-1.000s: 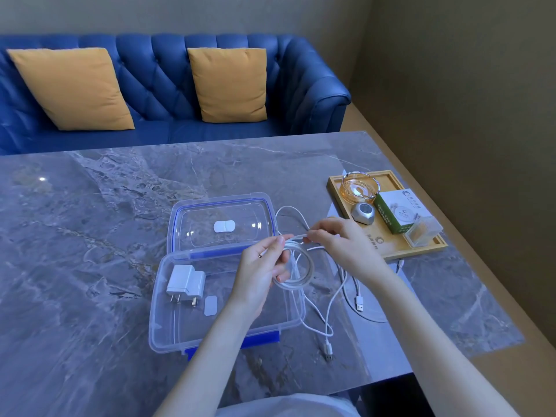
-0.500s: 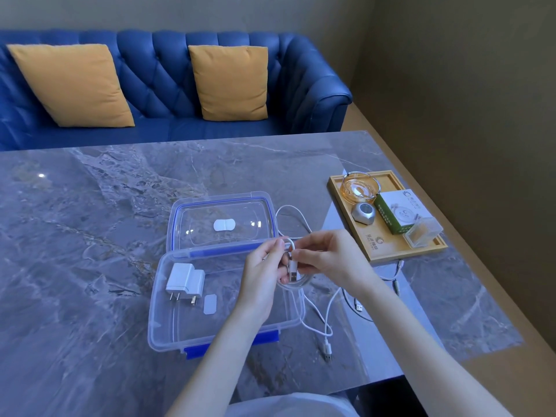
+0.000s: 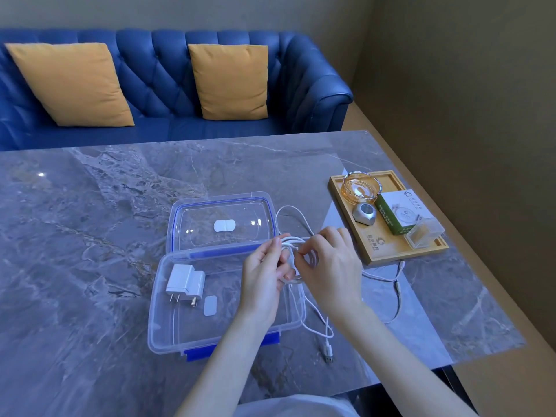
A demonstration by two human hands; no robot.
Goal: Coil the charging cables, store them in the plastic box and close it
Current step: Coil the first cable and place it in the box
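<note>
The coil of white charging cable (image 3: 296,260) is mostly hidden — both hands close over it, so only arcs of the loops show between the fingers, and the number of turns cannot be counted. The left hand (image 3: 264,281) holds the coil from the left, fingers curled round the loops, thumb side towards the lid. The right hand (image 3: 331,266) comes in from the right, its fingertips (image 3: 301,254) pinching a strand at the top of the coil; the exact point of the pinch is covered by the knuckles. Both forearms rise from the bottom edge, where they are cut off.

The hands hover above the right end of the clear plastic box (image 3: 186,341), which lies open on the grey marble table (image 3: 90,236), its blue-rimmed lid (image 3: 221,224) folded back flat behind it. Inside the box, at its left, lies a white wall charger (image 3: 185,282) with a small white patch just beside it.

Loose cable trails out from the coil: one loop arcs behind the hands, a tail runs down to a USB plug (image 3: 328,352) on the table near the box's front corner. A second thin cable (image 3: 394,284) lies to the right — its far end is hard to make out.

A wooden tray (image 3: 376,251) stands well to the right, bearing a glass ashtray (image 3: 359,188), a green-and-white carton (image 3: 397,210) and a small clear case (image 3: 424,236).
</note>
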